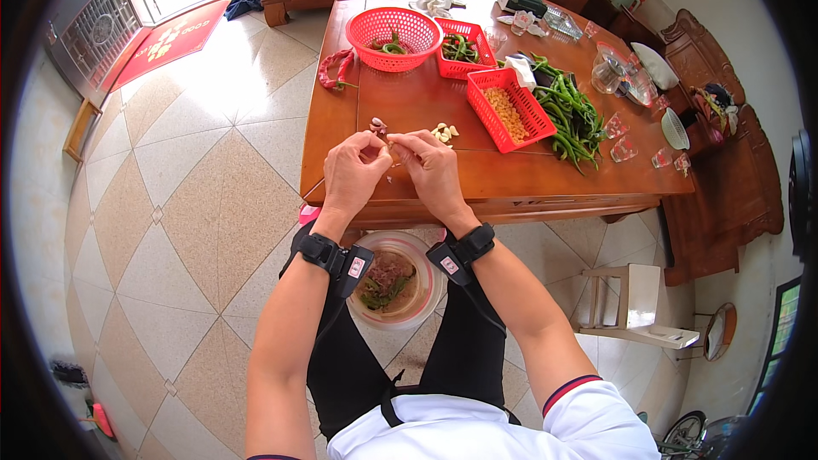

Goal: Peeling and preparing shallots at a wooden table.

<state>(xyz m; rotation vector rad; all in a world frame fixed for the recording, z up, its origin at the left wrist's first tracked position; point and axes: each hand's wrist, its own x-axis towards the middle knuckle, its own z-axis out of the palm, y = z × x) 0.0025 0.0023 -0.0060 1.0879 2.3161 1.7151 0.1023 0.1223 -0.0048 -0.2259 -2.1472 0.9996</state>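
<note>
My left hand and my right hand meet over the near edge of the wooden table, fingertips pinched together. Between them is a small garlic clove, mostly hidden by the fingers. Just beyond the fingertips lie purplish unpeeled garlic cloves. A small pile of peeled garlic cloves rests to the right of them. Bits of garlic skin are scattered below my fingers. On the floor between my legs, a waste bin holds skins and green scraps.
A red plastic colander holds green peppers, with red chillies at its left. One red basket contains cut peppers, another yellow pieces. Long green peppers lie at right, near several glasses. A white chair stands right.
</note>
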